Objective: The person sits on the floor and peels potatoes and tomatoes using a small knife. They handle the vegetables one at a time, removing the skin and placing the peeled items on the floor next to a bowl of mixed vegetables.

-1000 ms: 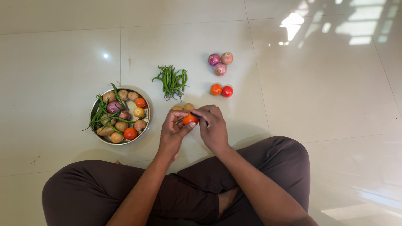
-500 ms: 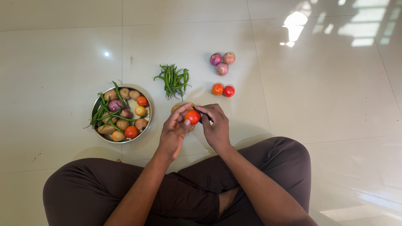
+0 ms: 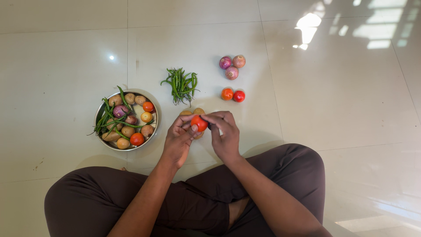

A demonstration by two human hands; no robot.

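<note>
A glossy cream tiled floor [image 3: 66, 57], streaked with window glare at the upper right, fills the view from above a person seated cross-legged in dark brown trousers [image 3: 109, 202]. Between the two hands, a red-orange tomato [image 3: 199, 123] is pinched just above the floor: the left hand [image 3: 179, 140] curls its fingers [image 3: 187, 120] around the tomato's left side with the thumb pressed under it, while the right hand [image 3: 224, 134] closes its fingertips [image 3: 210, 119] against the tomato's right side. A small dark object [image 3: 209, 127] shows between the right fingers; what it is cannot be told. Directly behind the hands, partly hidden by them, lie two pale brown potatoes [image 3: 193, 112] on the tiles. Further out, a loose heap of green chillies [image 3: 180, 84] lies beyond the potatoes. To the right of that heap sit two tomatoes [image 3: 233, 94] touching side by side, and just beyond them three purple onions [image 3: 232, 66] clustered together. To the left of the hands, well apart from them, stands a round steel bowl [image 3: 99, 115] holding potatoes, tomatoes, an onion and long green chillies that hang over its rim.
</note>
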